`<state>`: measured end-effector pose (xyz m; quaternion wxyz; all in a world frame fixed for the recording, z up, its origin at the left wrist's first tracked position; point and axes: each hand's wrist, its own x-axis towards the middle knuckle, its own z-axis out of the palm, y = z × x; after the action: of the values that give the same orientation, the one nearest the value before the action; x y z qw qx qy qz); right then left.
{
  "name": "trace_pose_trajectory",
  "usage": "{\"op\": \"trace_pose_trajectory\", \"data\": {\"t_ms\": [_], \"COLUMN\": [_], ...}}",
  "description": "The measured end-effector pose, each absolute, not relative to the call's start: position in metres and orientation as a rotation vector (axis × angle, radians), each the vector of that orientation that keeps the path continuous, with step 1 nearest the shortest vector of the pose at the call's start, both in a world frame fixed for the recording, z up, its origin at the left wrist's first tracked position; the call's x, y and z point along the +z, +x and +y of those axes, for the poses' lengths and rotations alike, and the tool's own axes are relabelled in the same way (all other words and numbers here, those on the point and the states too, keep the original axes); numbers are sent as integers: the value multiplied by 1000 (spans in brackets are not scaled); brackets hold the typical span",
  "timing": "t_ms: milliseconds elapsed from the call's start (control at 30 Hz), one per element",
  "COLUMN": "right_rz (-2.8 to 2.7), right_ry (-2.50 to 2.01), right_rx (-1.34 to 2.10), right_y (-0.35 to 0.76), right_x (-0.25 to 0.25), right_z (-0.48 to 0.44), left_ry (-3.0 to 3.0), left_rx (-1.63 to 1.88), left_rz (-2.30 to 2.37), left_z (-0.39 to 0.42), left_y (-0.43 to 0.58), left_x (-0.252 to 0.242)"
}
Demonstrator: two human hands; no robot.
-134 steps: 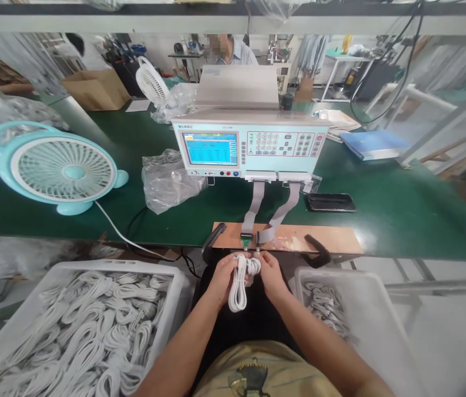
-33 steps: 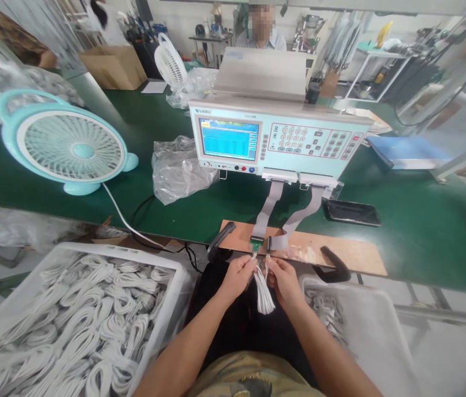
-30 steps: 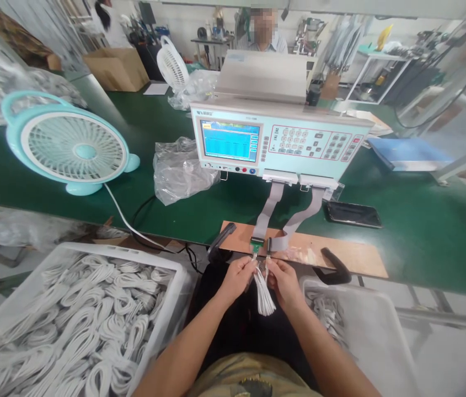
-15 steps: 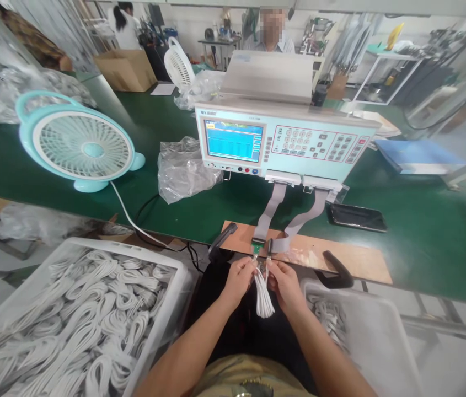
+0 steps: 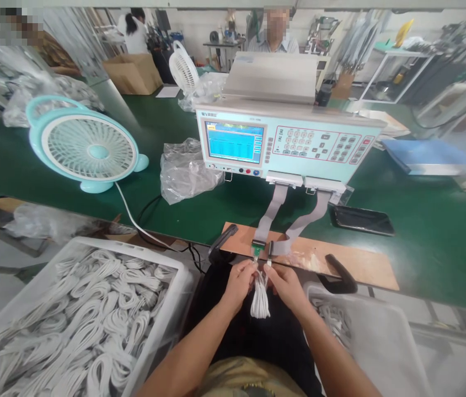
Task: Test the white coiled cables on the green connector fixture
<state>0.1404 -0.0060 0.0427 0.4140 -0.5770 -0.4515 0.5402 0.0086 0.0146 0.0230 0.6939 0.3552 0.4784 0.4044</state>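
A coiled white cable (image 5: 261, 300) hangs between my two hands at the table's front edge. My left hand (image 5: 241, 280) pinches one of its ends, right below a small green circuit board (image 5: 257, 252). The cable's other end is pinched by my right hand (image 5: 284, 281), close under the black connector (image 5: 271, 249) on the second ribbon. Two grey ribbon cables (image 5: 269, 216) run from these connectors up to a pale blue tester (image 5: 319, 149) with a lit screen (image 5: 235, 142). Fingers hide most of the plugs, so how far they are seated cannot be made out.
A wooden board (image 5: 303, 253) with black clamps (image 5: 222, 242) lies along the table edge. Left stands a white crate (image 5: 183, 281) full of coiled cables; right, a white bin (image 5: 381, 325) holds some. A phone (image 5: 363, 219), a fan (image 5: 92, 146) and a plastic bag (image 5: 189, 173) rest on the green table.
The view has shifted slightly, moving the scene a little to the right. The hanging coil has swung slightly left and straighter. Both hands still pinch the cable ends at the connectors.
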Motion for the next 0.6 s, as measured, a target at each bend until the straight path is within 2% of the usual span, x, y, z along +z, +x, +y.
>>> {"op": "trace_pose_trajectory", "data": {"t_ms": [600], "right_rz": [-922], "right_ry": [-1416], "right_rx": [1404], "right_y": [145], "right_x": [39], "right_z": [-2], "left_ry": [684], "left_rx": [1039], "left_rz": [1110], "left_z": [9], "left_y": [21], "left_x": [36]}}
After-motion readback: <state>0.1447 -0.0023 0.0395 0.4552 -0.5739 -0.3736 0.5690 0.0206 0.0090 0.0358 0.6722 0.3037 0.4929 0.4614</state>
